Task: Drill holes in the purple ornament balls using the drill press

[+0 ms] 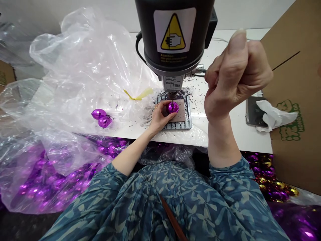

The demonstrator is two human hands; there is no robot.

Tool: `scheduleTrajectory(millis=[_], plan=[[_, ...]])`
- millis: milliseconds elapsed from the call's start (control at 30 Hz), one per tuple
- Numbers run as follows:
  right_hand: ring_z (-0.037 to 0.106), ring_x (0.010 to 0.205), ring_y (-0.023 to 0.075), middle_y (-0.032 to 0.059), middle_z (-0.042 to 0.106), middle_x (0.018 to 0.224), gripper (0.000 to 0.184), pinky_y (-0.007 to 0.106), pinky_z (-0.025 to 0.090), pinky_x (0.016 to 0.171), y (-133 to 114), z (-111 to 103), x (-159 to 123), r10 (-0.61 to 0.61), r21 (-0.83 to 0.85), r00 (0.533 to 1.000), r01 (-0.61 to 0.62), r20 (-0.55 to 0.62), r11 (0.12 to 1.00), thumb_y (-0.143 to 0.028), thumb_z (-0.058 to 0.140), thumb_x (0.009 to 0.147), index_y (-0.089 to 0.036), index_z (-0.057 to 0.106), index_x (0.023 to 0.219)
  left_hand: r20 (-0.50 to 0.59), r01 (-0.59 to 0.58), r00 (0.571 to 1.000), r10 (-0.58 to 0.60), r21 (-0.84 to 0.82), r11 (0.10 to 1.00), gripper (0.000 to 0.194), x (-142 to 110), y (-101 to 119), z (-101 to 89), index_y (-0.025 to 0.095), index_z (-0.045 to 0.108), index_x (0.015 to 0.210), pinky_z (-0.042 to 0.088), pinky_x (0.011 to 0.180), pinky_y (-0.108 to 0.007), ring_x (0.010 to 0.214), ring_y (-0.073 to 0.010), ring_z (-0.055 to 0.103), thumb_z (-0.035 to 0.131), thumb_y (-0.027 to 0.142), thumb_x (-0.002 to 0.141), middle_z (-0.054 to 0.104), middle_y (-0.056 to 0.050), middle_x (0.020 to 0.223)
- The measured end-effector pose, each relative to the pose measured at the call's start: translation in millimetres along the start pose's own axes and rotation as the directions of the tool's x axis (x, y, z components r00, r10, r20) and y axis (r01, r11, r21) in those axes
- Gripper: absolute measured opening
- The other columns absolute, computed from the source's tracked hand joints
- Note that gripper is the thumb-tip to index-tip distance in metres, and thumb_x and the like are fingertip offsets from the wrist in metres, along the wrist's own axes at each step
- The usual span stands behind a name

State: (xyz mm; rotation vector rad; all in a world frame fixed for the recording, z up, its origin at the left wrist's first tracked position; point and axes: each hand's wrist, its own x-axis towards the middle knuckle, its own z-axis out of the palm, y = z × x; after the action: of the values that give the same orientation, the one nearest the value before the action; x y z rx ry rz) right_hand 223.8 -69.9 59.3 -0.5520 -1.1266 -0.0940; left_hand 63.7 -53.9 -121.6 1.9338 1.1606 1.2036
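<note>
Two bare hands show in the head view. The left hand (160, 117), just right of the frame's centre, has thumb and fingers curved around a faceted purple ball (173, 107), its grip narrow and holding it from the left. The ball sits on a flat board (182, 115) on top of a slotted metal plate (188, 126), right under the chuck (172, 95) of a black drill press (142, 36). The right hand (238, 73), large at upper right, is closed in a fist with the thumb on top; a lever (201, 70) runs from the press toward it, but I cannot tell what that grip holds. A warning label (175, 30) faces the camera on the press.

Dark shavings lie around the plate on the white tabletop (253, 142). Left of centre, two more purple balls (104, 121) lie side by side by a big clear plastic bag (87, 57). Shiny purple pieces (42, 187) show through plastic at lower left. At right are a dark flat device (253, 110), a crumpled white tissue (278, 115) partly over it, and a cardboard box (298, 80).
</note>
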Motion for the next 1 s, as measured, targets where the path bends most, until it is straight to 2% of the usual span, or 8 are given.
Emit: scheduleTrajectory(millis=[133, 333, 467, 533, 633, 800, 1000], plan=[[0.033, 0.043, -0.0013, -0.0065, 0.025, 0.053, 0.046, 0.026, 0.017, 0.053, 1, 1, -1, -0.033, 0.054, 0.999, 0.034, -0.029, 0.998, -0.042, 0.055, 0.099, -0.017, 0.036, 0.065, 0.004, 0.016, 1.000, -0.016, -0.033, 0.999, 0.052, 0, 0, 0.1, 0.026, 0.064, 0.127, 0.053, 0.106, -0.046, 0.120, -0.0272, 0.065, 0.087, 0.039, 0.082, 0.071, -0.007, 0.122], [0.022, 0.040, 0.0028, -0.0051, 0.015, 0.052, 0.055, 0.028, 0.017, 0.047, 4, 1, -9, 0.007, 0.127, 0.999, -0.002, -0.040, 0.992, -0.045, 0.057, 0.099, -0.021, 0.018, 0.068, 0.004, 0.023, 1.000, -0.023, -0.026, 0.999, 0.052, 0, 3, -2.1, 0.026, 0.065, 0.127, 0.052, 0.106, -0.048, 0.120, -0.0281, 0.065, 0.087, 0.038, 0.081, 0.071, -0.008, 0.122], [0.013, 0.041, 0.0050, -0.0045, 0.012, 0.053, 0.054, 0.031, 0.014, 0.043, 13, -3, -17, -0.066, 0.179, 0.996, 0.076, -0.062, 0.981, -0.038, 0.056, 0.099, -0.021, 0.016, 0.067, 0.015, 0.033, 0.999, -0.033, -0.027, 0.999, 0.052, 0, 3, -3.1, 0.026, 0.064, 0.127, 0.052, 0.108, -0.047, 0.122, -0.0279, 0.064, 0.086, 0.040, 0.082, 0.071, -0.008, 0.123], [0.013, 0.040, 0.0055, -0.0039, 0.014, 0.052, 0.049, 0.031, 0.012, 0.042, 19, -5, -22, -0.132, 0.190, 0.990, 0.139, -0.048, 0.972, -0.028, 0.052, 0.099, -0.019, 0.017, 0.066, 0.014, 0.042, 0.999, -0.041, -0.030, 0.999, 0.053, 0, 2, -2.9, 0.026, 0.065, 0.127, 0.052, 0.108, -0.047, 0.122, -0.0284, 0.064, 0.087, 0.041, 0.082, 0.071, -0.008, 0.123], [0.013, 0.038, 0.0050, -0.0045, 0.015, 0.048, 0.047, 0.029, 0.011, 0.040, 25, -7, -29, -0.201, 0.173, 0.976, 0.213, -0.087, 0.962, -0.021, 0.051, 0.097, -0.018, 0.016, 0.065, 0.011, 0.043, 0.999, -0.043, -0.034, 0.998, 0.054, 0, 0, -2.1, 0.026, 0.064, 0.127, 0.051, 0.107, -0.049, 0.122, -0.0290, 0.064, 0.088, 0.042, 0.081, 0.071, -0.009, 0.123], [0.014, 0.036, 0.0038, -0.0067, 0.016, 0.044, 0.051, 0.026, 0.013, 0.037, 35, -8, -35, -0.200, 0.215, 0.969, 0.228, -0.145, 0.949, -0.020, 0.057, 0.093, -0.018, 0.015, 0.065, 0.015, 0.033, 0.999, -0.033, -0.040, 0.999, 0.053, 0, -2, -0.9, 0.026, 0.064, 0.127, 0.051, 0.109, -0.049, 0.123, -0.0285, 0.064, 0.087, 0.043, 0.082, 0.071, -0.009, 0.124], [0.015, 0.035, 0.0048, -0.0078, 0.018, 0.041, 0.052, 0.025, 0.017, 0.036, 45, -13, -44, -0.269, 0.247, 0.953, 0.296, -0.137, 0.923, -0.022, 0.058, 0.091, -0.018, 0.012, 0.065, 0.012, 0.052, 0.999, -0.051, -0.058, 0.997, 0.054, 0, -1, -1.2, 0.026, 0.064, 0.127, 0.051, 0.109, -0.050, 0.123, -0.0289, 0.064, 0.087, 0.043, 0.081, 0.071, -0.009, 0.123]])
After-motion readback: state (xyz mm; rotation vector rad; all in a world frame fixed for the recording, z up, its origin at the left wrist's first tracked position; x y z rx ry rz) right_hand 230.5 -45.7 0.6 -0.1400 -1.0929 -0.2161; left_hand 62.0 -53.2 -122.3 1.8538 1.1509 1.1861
